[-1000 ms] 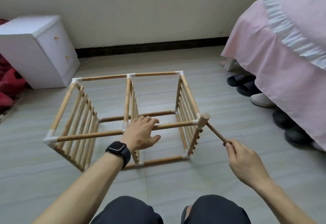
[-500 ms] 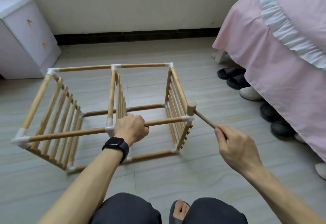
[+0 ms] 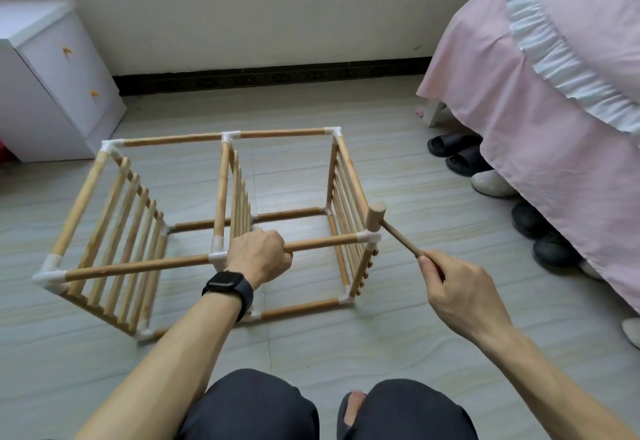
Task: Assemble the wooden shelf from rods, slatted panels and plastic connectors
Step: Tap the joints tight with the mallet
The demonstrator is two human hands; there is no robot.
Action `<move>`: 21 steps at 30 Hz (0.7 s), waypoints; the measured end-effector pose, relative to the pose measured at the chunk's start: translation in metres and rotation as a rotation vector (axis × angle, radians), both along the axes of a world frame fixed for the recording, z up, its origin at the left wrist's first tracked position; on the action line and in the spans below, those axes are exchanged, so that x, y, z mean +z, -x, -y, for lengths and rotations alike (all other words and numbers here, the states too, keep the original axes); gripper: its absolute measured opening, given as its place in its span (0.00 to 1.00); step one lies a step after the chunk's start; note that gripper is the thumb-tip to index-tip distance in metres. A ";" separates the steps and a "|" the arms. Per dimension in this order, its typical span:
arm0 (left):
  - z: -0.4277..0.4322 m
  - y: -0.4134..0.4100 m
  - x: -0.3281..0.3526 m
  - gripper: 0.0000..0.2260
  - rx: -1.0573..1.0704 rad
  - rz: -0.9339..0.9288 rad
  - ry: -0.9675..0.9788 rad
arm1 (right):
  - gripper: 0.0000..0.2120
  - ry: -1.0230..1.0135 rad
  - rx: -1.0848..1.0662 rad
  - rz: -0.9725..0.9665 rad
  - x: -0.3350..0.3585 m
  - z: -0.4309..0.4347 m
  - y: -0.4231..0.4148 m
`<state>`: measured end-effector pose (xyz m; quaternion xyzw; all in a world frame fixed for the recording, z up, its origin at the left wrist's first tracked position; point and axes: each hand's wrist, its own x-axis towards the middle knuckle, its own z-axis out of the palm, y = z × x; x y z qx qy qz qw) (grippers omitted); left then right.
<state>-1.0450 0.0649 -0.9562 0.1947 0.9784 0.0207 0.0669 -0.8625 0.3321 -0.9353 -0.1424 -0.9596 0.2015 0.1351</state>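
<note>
Shelf frame (image 3: 138,265): a box of wooden rods joined by white plastic connectors. It stands on the tiled floor (image 3: 311,353) in front of the person's knees, with its top side open.
Slatted panels (image 3: 239,204): three stand upright in the frame, one at the left end, one in the middle and one at the right end.
Left hand (image 3: 258,254): the fingers are curled over the near top rod (image 3: 322,243) and grip it just right of the middle connector. A black watch (image 3: 227,287) sits on the wrist.
Right hand (image 3: 457,292): it is closed round the end of a thin handle and holds a small wooden mallet (image 3: 375,217) out to the right of the frame.
Mallet head: it stands upright directly over the near right corner connector (image 3: 370,238). Whether the two touch cannot be told.
Around: a white cabinet (image 3: 52,100) stands at the far left against the wall. A bed with a pink skirt (image 3: 540,134) is on the right, with dark slippers and shoes (image 3: 457,152) lined along its edge.
</note>
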 end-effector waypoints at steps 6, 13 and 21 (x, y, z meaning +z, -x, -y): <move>0.036 -0.013 0.013 0.11 -0.058 0.648 0.084 | 0.11 0.231 -0.046 -0.162 0.020 0.022 0.017; 0.038 0.028 0.051 0.15 -0.063 0.373 -0.185 | 0.14 0.372 -0.155 0.019 0.007 0.027 0.070; 0.076 0.039 -0.012 0.48 0.331 -0.051 -0.218 | 0.18 0.099 -0.146 0.066 0.014 0.010 0.124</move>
